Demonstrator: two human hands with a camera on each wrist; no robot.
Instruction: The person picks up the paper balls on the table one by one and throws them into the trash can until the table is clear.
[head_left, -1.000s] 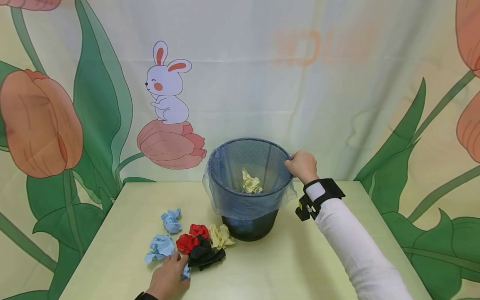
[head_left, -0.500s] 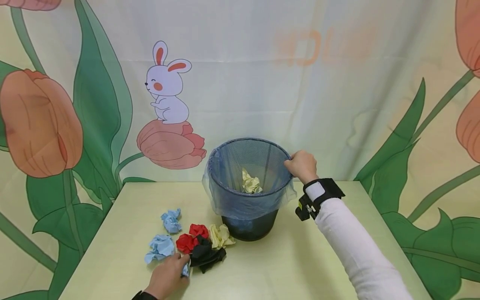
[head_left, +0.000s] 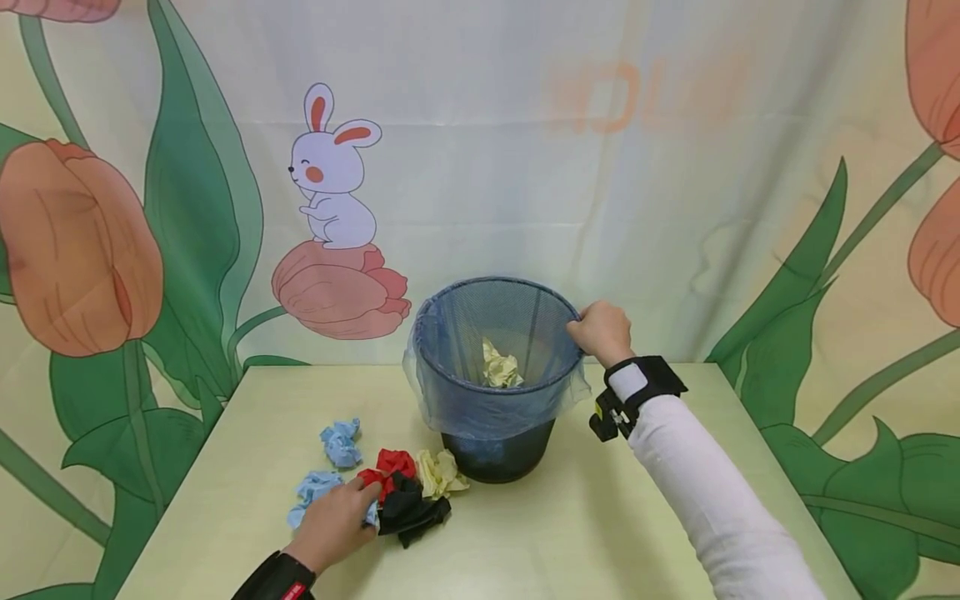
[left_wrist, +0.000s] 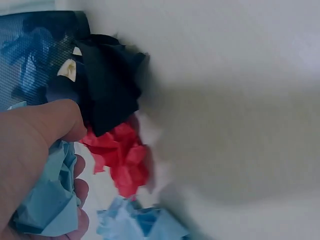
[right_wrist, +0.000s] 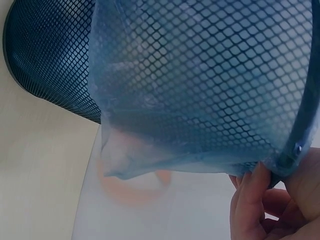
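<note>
My right hand [head_left: 603, 331] grips the rim of a black mesh wastebasket [head_left: 495, 458], which has a translucent blue liner [head_left: 480, 415] folded over its edge. The right wrist view shows the thumb and fingers pinching rim and liner together. A crumpled yellow paper ball [head_left: 501, 368] lies inside the basket. My left hand [head_left: 335, 518] holds a crumpled light blue paper ball [left_wrist: 47, 200], its fingers curled beneath it. Just beyond that hand are crumpled red paper [head_left: 396, 462] and black paper [head_left: 412, 510], with yellow paper [head_left: 441, 473] against the basket's base.
Two more light blue paper balls sit left of the pile: the farther blue ball [head_left: 341, 443] and a nearer blue ball [head_left: 307, 492], partly behind my left hand. A pale table [head_left: 600, 533] carries everything. Behind it hangs a curtain [head_left: 480, 167] printed with a rabbit and tulips.
My left hand has risen slightly and moved away from me with the blue paper ball, now overlapping the red paper and nearer blue ball. My right hand stays on the rim.
</note>
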